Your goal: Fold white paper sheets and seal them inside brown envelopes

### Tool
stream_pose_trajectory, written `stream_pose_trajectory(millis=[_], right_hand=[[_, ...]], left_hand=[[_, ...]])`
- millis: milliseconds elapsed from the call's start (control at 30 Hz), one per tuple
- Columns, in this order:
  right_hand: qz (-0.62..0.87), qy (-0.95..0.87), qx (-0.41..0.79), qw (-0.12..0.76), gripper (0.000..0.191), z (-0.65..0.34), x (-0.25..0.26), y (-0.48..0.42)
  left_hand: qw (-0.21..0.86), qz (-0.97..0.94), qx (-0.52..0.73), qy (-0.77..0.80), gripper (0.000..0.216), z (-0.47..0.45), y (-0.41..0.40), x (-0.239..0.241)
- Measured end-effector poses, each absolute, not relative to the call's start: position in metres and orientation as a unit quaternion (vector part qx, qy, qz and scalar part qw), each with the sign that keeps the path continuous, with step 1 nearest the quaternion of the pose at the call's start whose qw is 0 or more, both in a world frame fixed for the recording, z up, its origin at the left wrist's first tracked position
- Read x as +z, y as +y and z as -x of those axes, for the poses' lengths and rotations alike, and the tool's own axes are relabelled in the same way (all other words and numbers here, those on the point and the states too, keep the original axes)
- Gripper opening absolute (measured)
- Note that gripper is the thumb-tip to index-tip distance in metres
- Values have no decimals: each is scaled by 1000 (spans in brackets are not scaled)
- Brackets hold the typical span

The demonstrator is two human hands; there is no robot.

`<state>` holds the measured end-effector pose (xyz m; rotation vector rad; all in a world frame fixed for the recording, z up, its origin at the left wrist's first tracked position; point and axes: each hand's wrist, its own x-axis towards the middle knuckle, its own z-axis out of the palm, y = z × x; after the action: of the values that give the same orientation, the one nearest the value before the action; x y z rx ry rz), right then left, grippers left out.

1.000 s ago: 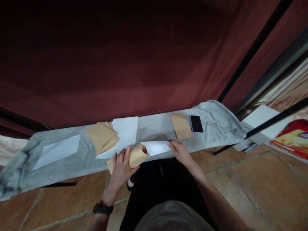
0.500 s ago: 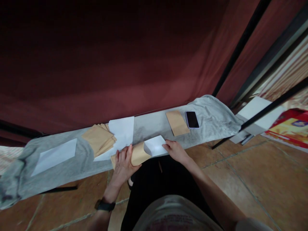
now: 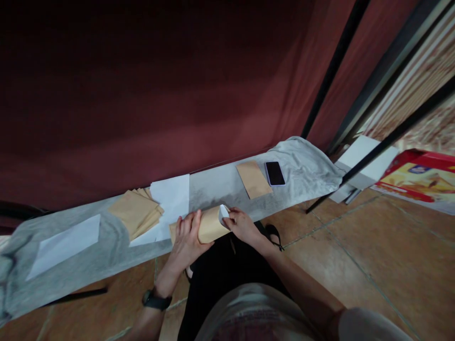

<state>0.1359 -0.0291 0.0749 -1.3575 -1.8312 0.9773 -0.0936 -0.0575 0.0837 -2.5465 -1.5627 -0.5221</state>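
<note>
A brown paper envelope (image 3: 212, 226) lies at the front edge of the cloth-covered bench, bowed open at its right end. My left hand (image 3: 189, 237) is wrapped over its left part, thumb at the near edge and fingers on top. At the open end, my right hand (image 3: 242, 225) pinches a folded white paper (image 3: 222, 214), most of which is inside the envelope. Left of my hands, a fanned stack of brown envelopes (image 3: 137, 210) rests partly on white sheets (image 3: 174, 194).
Another white sheet (image 3: 66, 244) lies on the left of the grey cloth (image 3: 213, 177). Farther right are a single brown envelope (image 3: 254, 179) and a phone (image 3: 275, 173). A red-and-yellow box (image 3: 419, 180) and a white box (image 3: 366, 158) stand on the floor at right.
My right hand has moved left, and the white paper has slid deeper into the envelope. My left hand keeps its hold. The whole view has shifted slightly.
</note>
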Motion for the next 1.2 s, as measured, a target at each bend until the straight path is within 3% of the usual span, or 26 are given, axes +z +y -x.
stream_pose_trajectory(millis=[233,633,1067,1200], right_hand=[[548,-661,351,374,18,-137,78,-36],[614,-601,365,358,14,-132,76,-35],[605,-543,383,439,5,-130,63,-35],[597,-519,393,469,34,-130,54,-34]], left_hand=[[64,845,-171,-503,108,94,-58,83],[65,851,-160,-496,103,90,-55,82],[49,853,-159,-494,100,85,-51,85],[43,856,-150,-492,101,85,-49,85]])
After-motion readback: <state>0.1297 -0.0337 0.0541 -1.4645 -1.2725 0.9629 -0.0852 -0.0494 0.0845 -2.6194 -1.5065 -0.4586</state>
